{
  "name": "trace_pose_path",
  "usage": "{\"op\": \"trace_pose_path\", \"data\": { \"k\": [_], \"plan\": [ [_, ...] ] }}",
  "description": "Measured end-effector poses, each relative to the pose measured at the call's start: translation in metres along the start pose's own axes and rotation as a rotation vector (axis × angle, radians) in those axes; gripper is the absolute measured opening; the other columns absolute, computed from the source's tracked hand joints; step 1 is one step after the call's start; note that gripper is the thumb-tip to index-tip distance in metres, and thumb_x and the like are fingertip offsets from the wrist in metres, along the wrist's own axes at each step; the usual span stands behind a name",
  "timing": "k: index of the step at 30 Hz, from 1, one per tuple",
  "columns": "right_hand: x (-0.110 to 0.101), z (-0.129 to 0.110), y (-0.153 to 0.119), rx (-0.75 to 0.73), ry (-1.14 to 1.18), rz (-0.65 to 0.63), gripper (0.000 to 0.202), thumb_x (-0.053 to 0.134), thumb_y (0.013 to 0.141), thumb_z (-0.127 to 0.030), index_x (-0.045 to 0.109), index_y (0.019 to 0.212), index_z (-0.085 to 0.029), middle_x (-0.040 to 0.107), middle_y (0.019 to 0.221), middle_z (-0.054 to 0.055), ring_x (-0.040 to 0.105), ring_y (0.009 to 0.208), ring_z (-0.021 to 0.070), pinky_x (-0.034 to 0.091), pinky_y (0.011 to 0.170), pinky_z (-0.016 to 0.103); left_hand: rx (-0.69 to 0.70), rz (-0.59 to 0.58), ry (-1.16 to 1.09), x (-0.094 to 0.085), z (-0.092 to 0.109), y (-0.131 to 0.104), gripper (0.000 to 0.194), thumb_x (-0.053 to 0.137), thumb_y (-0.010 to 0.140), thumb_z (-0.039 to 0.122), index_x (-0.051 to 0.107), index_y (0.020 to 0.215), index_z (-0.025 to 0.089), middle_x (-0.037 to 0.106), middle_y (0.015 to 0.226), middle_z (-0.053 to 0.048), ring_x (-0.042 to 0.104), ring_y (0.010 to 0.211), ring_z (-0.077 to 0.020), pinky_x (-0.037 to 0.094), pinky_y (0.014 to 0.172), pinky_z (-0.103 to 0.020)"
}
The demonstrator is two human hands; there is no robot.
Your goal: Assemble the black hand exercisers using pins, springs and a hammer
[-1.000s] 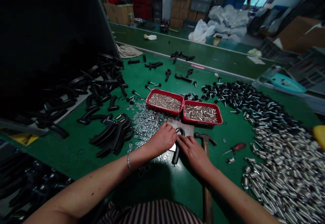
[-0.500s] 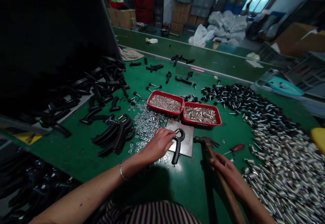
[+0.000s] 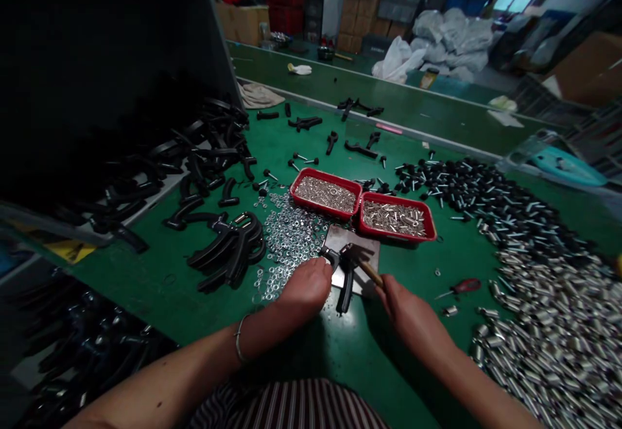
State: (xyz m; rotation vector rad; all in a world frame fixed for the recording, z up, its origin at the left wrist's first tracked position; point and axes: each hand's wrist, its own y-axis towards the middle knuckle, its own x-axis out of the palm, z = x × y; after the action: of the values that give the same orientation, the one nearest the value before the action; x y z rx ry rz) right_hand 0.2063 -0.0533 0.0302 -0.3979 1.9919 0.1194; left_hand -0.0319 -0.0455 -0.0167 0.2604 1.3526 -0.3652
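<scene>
My right hand (image 3: 401, 302) is wrapped round the wooden handle of a claw hammer (image 3: 372, 273). The hammer's dark head lies over the ring end of a black curved handle part (image 3: 346, 289), hiding much of that end; whether they touch I cannot tell. Under the part is a square metal plate (image 3: 335, 236). Close to the plate's left edge, my left hand (image 3: 308, 284) is closed with its fingers curled in, and anything inside it is hidden. Small washers (image 3: 284, 238) are scattered just beyond the left hand.
Red trays (image 3: 326, 208) of small metal pieces sit behind the plate. Black handle parts (image 3: 228, 247) are piled at left. A screwdriver (image 3: 459, 288), black-headed bolts (image 3: 461, 189) and a heap of metal cylinders (image 3: 549, 325) lie at right.
My right hand has brought the hammer left, from beside the plate to over the black part. My left hand has drawn back from the ring end and curled up. The view has shifted slightly.
</scene>
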Motion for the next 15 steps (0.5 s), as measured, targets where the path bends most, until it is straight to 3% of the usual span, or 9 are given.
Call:
{"op": "trace_pose_path", "data": {
  "k": [2, 6, 9, 12, 15],
  "plan": [
    [-0.003, -0.003, 0.003, -0.011, 0.017, -0.104, 0.028, 0.036, 0.101, -0.041, 0.057, 0.098, -0.022, 0.071, 0.081, 0.007, 0.067, 0.065, 0.022, 0.046, 0.057, 0.029, 0.0, 0.013, 0.008, 0.004, 0.001, 0.0, 0.01, 0.049, 0.092, 0.017, 0.058, 0.088, 0.015, 0.063, 0.089, -0.011, 0.059, 0.086, -0.0258, 0.049, 0.078, -0.038],
    [-0.001, -0.008, 0.003, -0.031, 0.036, 0.003, 0.032, 0.033, 0.102, -0.041, 0.054, 0.115, -0.021, 0.071, 0.095, 0.01, 0.069, 0.078, 0.0237, 0.048, 0.064, 0.03, 0.009, 0.092, 0.031, 0.012, 0.006, -0.003, 0.014, 0.045, 0.094, 0.017, 0.058, 0.091, 0.014, 0.062, 0.089, -0.012, 0.059, 0.086, -0.0263, 0.049, 0.077, -0.039],
    [0.005, -0.004, 0.004, 0.014, 0.023, -0.075, 0.028, 0.039, 0.099, -0.041, 0.058, 0.1, -0.021, 0.07, 0.085, 0.009, 0.066, 0.067, 0.0225, 0.044, 0.058, 0.029, -0.039, 0.048, 0.03, 0.009, 0.008, -0.007, 0.013, 0.049, 0.093, 0.02, 0.06, 0.09, 0.013, 0.063, 0.088, -0.012, 0.061, 0.085, -0.0265, 0.05, 0.075, -0.038],
    [0.007, 0.006, 0.001, 0.07, 0.351, -0.167, 0.03, 0.043, 0.098, -0.047, 0.058, 0.095, -0.022, 0.065, 0.075, 0.002, 0.061, 0.064, 0.0178, 0.044, 0.057, 0.026, -0.029, -0.018, -0.01, -0.012, -0.001, -0.002, 0.019, 0.057, 0.091, 0.032, 0.064, 0.09, 0.014, 0.066, 0.089, -0.012, 0.063, 0.083, -0.026, 0.05, 0.073, -0.037],
    [0.014, 0.013, -0.011, 0.299, 0.811, -0.085, 0.036, 0.048, 0.093, -0.057, 0.057, 0.098, -0.023, 0.053, 0.065, -0.005, 0.046, 0.047, 0.0107, 0.035, 0.04, 0.021, 0.026, 0.055, -0.033, -0.047, -0.026, 0.029, 0.024, 0.05, 0.095, 0.032, 0.066, 0.091, 0.015, 0.067, 0.091, -0.011, 0.064, 0.083, -0.0241, 0.05, 0.074, -0.036]
  ]
}}
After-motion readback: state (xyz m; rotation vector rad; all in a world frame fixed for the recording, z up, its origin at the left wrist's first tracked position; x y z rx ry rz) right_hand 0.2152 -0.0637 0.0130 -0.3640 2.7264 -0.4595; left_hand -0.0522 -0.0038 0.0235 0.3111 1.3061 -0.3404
